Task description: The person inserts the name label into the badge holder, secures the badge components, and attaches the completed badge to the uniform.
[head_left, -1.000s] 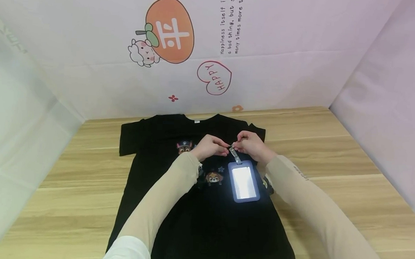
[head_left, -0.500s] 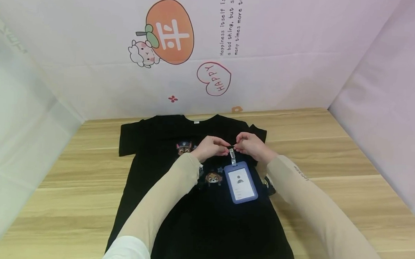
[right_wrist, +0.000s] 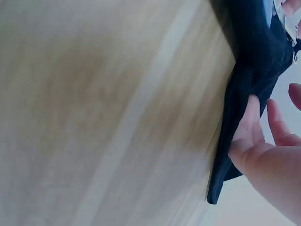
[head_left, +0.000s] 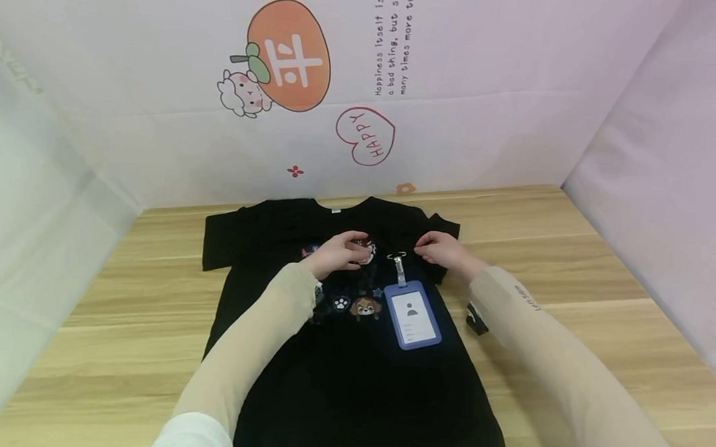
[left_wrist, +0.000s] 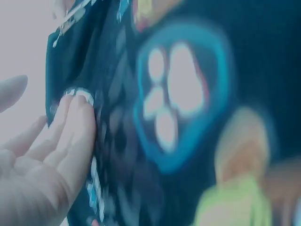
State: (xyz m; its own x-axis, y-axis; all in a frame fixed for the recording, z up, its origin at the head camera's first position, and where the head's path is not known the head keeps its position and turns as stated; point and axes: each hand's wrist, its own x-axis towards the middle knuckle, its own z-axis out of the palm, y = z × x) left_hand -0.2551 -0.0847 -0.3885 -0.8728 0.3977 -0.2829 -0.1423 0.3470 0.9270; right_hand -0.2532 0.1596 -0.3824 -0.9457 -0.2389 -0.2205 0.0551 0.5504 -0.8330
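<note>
While both wrist views blur, left hand [head_left: 339, 251] and right hand [head_left: 444, 249] (fingers relaxed) rest on shirt [head_left: 350, 378]

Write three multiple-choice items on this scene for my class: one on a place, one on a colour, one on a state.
1. Where does the badge holder lie?
A on the black T-shirt
B on the bare wooden table
C on the wall

2. What colour is the badge holder's frame?
A red
B blue
C green

3. How is the T-shirt?
A hung up
B rolled up
C spread flat

Answers: 1 A, black cloth surrounds the holder. 2 B, its rim looks blue. 3 C, it lies open on the table, sleeves out.
</note>
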